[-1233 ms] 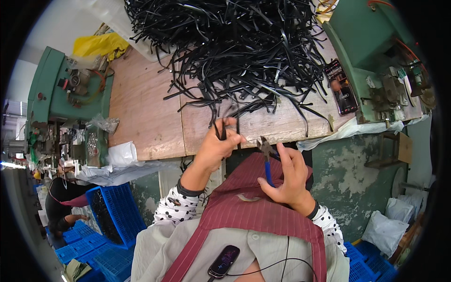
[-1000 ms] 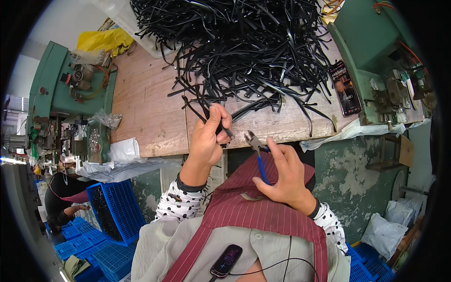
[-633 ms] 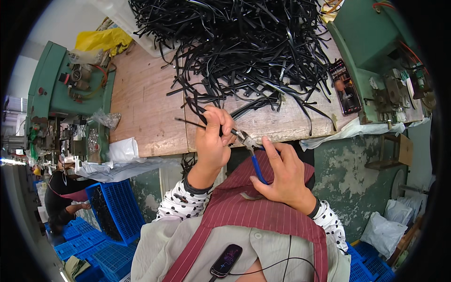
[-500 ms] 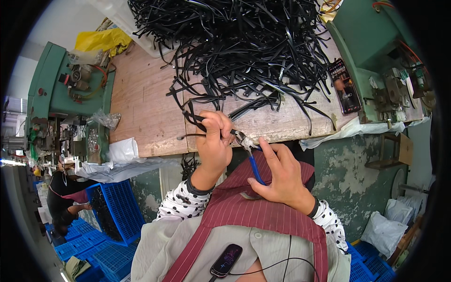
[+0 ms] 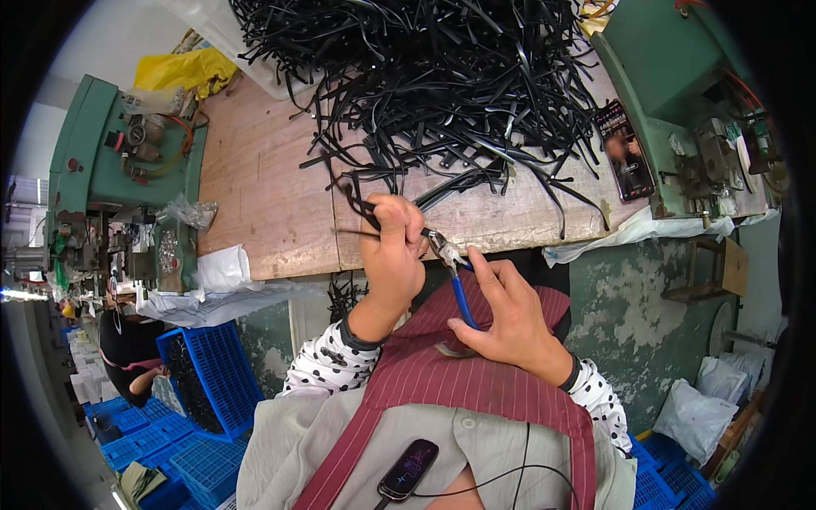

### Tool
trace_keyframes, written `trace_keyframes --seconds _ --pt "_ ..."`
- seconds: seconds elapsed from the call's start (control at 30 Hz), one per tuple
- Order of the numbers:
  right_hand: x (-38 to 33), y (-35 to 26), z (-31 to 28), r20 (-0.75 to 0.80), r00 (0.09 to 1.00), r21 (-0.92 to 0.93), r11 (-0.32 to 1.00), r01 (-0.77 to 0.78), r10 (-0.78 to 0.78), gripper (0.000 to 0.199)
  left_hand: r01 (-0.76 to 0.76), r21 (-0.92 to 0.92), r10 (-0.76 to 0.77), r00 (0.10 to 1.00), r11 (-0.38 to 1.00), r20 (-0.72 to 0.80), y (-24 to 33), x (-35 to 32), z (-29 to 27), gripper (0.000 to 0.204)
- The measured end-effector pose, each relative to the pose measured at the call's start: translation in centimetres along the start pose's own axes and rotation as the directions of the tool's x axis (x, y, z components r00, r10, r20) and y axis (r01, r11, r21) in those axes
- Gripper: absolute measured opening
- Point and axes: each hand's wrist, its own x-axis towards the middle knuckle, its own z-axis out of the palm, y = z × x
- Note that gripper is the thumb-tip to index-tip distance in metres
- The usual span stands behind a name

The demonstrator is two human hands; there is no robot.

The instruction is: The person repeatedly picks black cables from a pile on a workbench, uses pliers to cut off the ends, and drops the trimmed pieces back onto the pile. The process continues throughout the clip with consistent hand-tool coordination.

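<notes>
At the bench edge (image 5: 289, 270), left hand (image 5: 393, 255) pinches strip (image 5: 361, 206) against pliers (image 5: 455, 272).

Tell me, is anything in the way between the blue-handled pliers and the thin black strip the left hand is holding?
Nothing visible. The left hand pinches the thin black strip and the right hand holds the blue-handled pliers with their metal tips right beside the left fingers. The pile of black strips lies farther back on the wooden table.
</notes>
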Motion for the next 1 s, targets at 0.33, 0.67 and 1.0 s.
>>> trace_keyframes --seconds 0.33,0.67,1.0 --pt "0.4 -0.4 -1.9 -0.017 0.995 -0.116 0.989 0.097 -0.1 0.09 0.417 -0.163 -0.356 0.883 0.894 0.305 1.4 2.5 -1.7 0.04" --pt "0.3 0.8 -1.8 0.013 0.984 -0.173 0.968 0.179 -0.179 0.086 0.386 -0.12 -0.323 0.876 0.915 0.359 0.8 2.2 -2.5 0.042" --pt "-0.5 1.3 0.4 -0.126 0.987 -0.27 0.961 0.06 -0.097 0.09 -0.006 0.428 0.01 1.0 0.904 -0.008 -2.0 3.9 -4.2 0.025"
